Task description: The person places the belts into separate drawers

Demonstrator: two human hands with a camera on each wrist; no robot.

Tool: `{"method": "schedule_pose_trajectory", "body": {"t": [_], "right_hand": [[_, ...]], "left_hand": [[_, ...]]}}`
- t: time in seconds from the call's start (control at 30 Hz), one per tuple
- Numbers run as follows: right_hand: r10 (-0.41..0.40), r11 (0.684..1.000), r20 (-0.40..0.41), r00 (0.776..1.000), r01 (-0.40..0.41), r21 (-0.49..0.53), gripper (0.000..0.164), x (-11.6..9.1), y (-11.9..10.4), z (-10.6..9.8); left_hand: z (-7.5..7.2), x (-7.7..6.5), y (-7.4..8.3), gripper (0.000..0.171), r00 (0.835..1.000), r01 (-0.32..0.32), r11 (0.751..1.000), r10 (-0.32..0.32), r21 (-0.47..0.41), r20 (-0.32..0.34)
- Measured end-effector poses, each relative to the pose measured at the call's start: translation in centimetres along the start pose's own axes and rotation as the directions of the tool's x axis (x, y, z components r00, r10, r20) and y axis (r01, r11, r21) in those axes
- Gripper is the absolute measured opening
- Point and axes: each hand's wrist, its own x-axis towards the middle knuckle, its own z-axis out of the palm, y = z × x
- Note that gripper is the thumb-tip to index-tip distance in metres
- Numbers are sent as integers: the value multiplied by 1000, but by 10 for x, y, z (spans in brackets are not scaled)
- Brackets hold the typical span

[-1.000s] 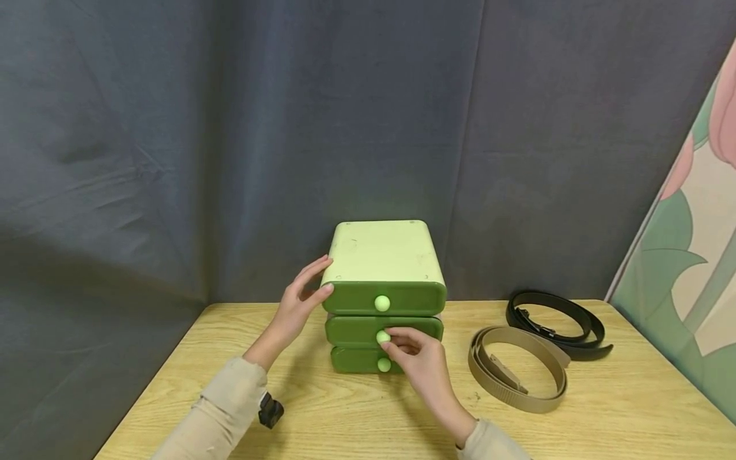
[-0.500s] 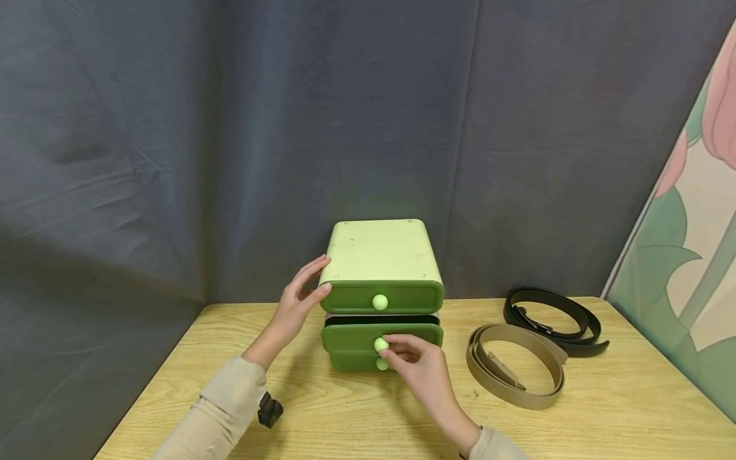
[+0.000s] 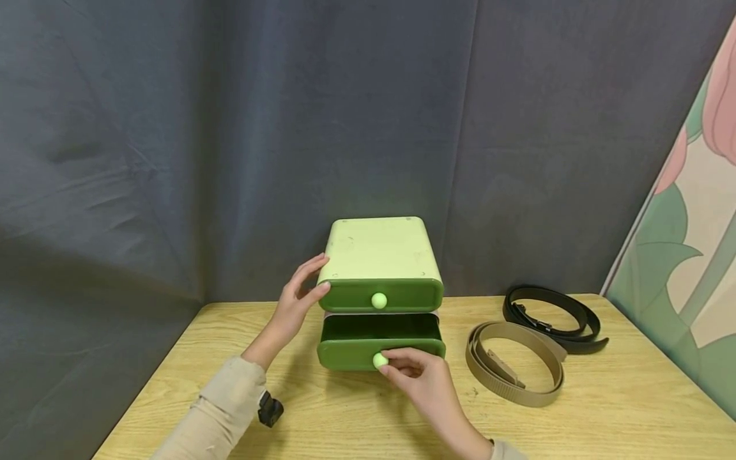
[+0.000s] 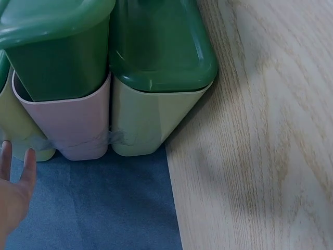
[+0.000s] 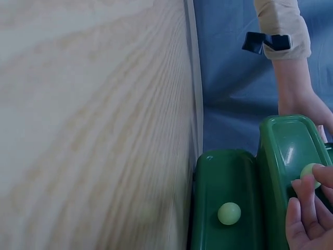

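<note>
A small desktop drawer unit (image 3: 382, 249) with a pale green top and dark green drawer fronts stands at the back of the table. My left hand (image 3: 292, 310) rests against its upper left side, fingers extended and thumb near the front edge. With thumb and fingers, my right hand (image 3: 428, 386) pinches the round light green knob (image 3: 380, 360) of the middle drawer (image 3: 345, 354). That drawer is pulled well out, hiding the bottom one in the head view. In the left wrist view, the drawer (image 4: 67, 67) juts from its pink casing (image 4: 78, 127).
On the right lie a coiled tan belt (image 3: 517, 395) and, behind it, a coiled black belt (image 3: 589, 348). A dark grey curtain (image 3: 368, 128) hangs behind the wooden table (image 3: 333, 421). A flowered panel (image 3: 678, 275) borders the right side.
The middle drawer has slid out toward me, with my right hand drawing its knob forward. My left hand has stayed at the unit's side.
</note>
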Motion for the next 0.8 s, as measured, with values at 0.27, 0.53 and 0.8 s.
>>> {"method": "schedule_pose_trajectory", "body": {"t": [0.27,0.53,0.8], "right_hand": [[85,996,71,994,-86,2,23,-13,-8,-6],[138,990,134,981,-141,13,28,-26,-14,-11],[129,991,158,979,-133,9,29,-31,-13,-12]], "left_hand": [[0,0,0,49,1000,13,1000,-13,-13,0],[0,1,-2,49,1000,6,1000,-5,-19,10],[0,1,-2,50,1000,15,1000,-15,-14,6]]}}
